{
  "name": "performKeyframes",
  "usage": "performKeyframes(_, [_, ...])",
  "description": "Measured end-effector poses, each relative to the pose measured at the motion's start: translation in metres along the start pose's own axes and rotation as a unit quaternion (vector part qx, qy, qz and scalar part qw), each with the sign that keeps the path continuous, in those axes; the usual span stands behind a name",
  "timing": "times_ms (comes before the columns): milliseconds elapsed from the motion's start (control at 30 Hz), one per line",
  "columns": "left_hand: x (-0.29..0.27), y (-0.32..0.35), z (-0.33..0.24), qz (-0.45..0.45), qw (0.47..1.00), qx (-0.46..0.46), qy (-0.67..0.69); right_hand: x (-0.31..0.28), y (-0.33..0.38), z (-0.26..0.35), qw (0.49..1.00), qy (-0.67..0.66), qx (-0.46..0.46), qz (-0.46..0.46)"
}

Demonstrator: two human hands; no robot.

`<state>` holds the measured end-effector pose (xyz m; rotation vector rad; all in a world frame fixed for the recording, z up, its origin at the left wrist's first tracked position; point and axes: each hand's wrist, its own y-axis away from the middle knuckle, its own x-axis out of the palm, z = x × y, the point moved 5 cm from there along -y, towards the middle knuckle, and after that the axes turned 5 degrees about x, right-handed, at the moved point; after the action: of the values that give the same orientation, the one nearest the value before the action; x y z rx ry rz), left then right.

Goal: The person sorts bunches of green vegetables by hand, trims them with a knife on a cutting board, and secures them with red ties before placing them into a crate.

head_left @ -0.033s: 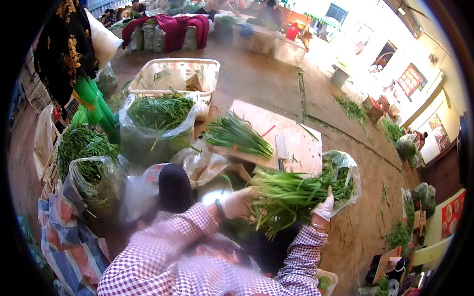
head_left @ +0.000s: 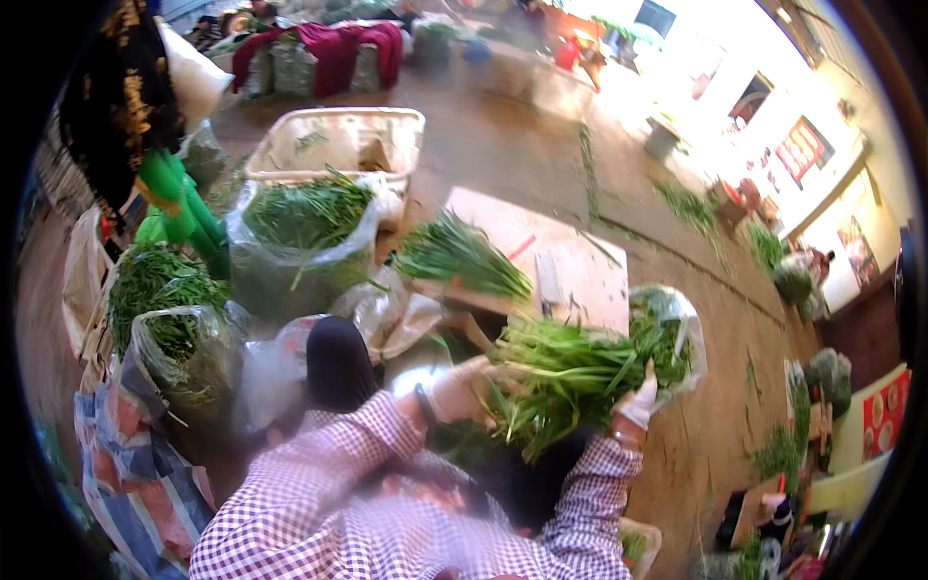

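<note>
The bunch of green stalks (head_left: 570, 372) lies across your lap, held between both gloved hands just in front of the wooden board (head_left: 580, 275); your left hand (head_left: 454, 390) is closed around the pale root end, and your right hand (head_left: 638, 401) curls its fingers into the leafy side, next to a clear bag of greens (head_left: 677, 333); one bundle (head_left: 459, 256) already lies on the board beside a cleaver (head_left: 548, 280), so by the look of it a part is sorted; much seems left, since a bagged heap (head_left: 304, 237) before the white crate (head_left: 338, 140) and more sacks of greens (head_left: 164, 319) at your left stand full.
</note>
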<state>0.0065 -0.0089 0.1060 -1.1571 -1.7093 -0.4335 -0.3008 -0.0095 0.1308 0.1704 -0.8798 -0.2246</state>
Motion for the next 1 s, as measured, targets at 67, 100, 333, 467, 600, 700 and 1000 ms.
performKeyframes(67, [-0.005,-0.004,0.001,-0.054,0.998,0.017,-0.001,-0.01,-0.008,-0.004,1.0,-0.015,0.008,-0.025])
performKeyframes(100, [-0.021,-0.007,0.008,-0.09,0.991,0.042,-0.087,-0.046,-0.026,-0.009,0.999,-0.004,-0.011,-0.036])
performKeyframes(333, [-0.044,-0.008,0.014,-0.134,0.986,0.056,-0.077,-0.061,-0.031,-0.011,0.971,-0.019,-0.082,-0.222])
performKeyframes(467, [-0.049,-0.004,0.021,-0.174,0.981,0.002,-0.084,-0.059,-0.03,-0.012,0.963,-0.012,-0.088,-0.256])
performKeyframes(600, [-0.072,-0.016,0.037,-0.253,0.954,-0.029,-0.158,-0.065,-0.039,-0.019,0.959,-0.014,-0.096,-0.266])
performKeyframes(700, [-0.088,-0.017,0.042,-0.319,0.932,0.043,-0.166,-0.035,-0.034,-0.02,0.961,0.0,-0.124,-0.246])
performKeyframes(1000, [-0.093,-0.011,0.049,-0.232,0.943,0.093,-0.221,-0.014,-0.03,-0.003,0.977,0.042,-0.161,-0.136])
